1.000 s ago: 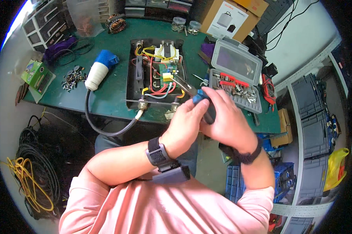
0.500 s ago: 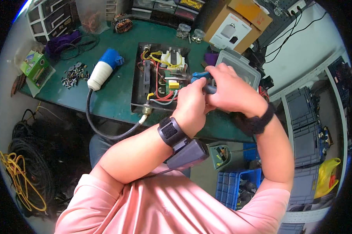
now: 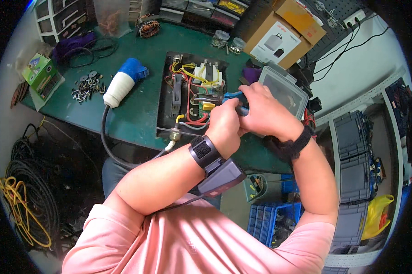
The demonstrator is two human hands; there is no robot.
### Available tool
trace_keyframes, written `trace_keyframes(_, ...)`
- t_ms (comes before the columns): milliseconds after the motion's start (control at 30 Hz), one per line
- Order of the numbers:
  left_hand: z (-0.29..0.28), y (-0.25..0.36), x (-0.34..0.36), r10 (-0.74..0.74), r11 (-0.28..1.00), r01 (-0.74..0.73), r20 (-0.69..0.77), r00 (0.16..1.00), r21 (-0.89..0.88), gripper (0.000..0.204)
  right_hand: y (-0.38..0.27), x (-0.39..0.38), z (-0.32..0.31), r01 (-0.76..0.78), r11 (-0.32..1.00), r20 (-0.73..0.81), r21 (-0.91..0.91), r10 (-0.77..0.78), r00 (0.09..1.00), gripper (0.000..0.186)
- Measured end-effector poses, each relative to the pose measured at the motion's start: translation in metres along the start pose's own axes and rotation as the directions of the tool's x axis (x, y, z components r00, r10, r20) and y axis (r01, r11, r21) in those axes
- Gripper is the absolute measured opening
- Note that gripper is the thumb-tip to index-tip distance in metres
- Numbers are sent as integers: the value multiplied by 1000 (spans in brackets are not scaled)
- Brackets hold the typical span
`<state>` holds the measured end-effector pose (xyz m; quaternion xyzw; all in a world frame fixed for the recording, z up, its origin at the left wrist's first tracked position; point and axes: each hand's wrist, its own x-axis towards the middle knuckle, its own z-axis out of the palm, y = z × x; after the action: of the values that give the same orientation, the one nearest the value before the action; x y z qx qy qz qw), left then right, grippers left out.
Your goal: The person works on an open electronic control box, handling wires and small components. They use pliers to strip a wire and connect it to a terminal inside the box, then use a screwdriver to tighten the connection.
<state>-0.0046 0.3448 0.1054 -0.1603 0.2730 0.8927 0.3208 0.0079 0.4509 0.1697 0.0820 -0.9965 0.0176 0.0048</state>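
Note:
My left hand and my right hand are closed together around a blue-handled metal tool, possibly pliers; its exact shape is partly hidden. Its metal end reaches left into an open black electrical housing on the green bench, over a circuit board near a yellow component. Red, yellow and grey wires run inside the housing. A cable with a blue-and-white plug leads to the housing's front connector.
Loose screws and a green box lie on the left of the bench. A cardboard box and a grey case's clear lid are at right. Coiled cables fill the lower left; stacked crates stand right.
Both hands moved up with the tool, which swung from a downward slant to lying flatter, pointing left into the housing. My right hand now covers much of the tool case. The view shifted slightly.

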Motion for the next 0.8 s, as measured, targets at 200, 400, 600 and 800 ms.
trace_keyframes(200,-2,2,3,5,999,-5,13,1000,-53,14,1,3,6,44,999,-39,25,-44,998,50)
trace_keyframes(400,-3,1,6,30,996,-32,-32,999,-78,13,4,5,16,110,994,-100,-4,-110,989,46)
trace_keyframes(600,-7,-4,12,16,998,-18,-32,999,-68,13,3,5,16,88,996,-71,-20,-89,994,44)
trace_keyframes(800,-37,14,-36,329,256,-681,601,729,686,21,-4,5,11,122,983,-61,-134,-131,989,37)
